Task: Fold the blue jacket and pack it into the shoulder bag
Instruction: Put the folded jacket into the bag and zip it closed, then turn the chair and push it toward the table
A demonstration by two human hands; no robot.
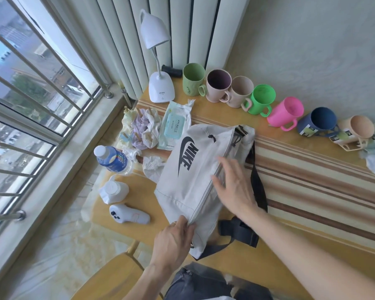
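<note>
- Head view: the left hand (174, 237) pinches the near end of the shoulder bag (195, 176), fingertips pressed together on the seam where the zip line ends.
- The right hand (234, 187) lies flat with fingers spread, resting on the bag's right side just beside the zip, gripping nothing.
- The bag lies on the table (312, 245), its long axis running from the near-left corner away toward the row of mugs (286, 114); the zip follows that axis, between the two hands.
- The zip looks shut along its visible length, though I cannot tell for sure; the opening is probably the next thing to deal with, and the pull seems to sit at the far end, nearer the right hand.
- The black strap (257, 187) trails off the bag's right side, under the right wrist.
- The blue jacket is hard to place: dark blue-grey cloth (204, 282) shows at the bottom edge, near the person, behind both hands; whether that is the jacket I cannot say.
</note>
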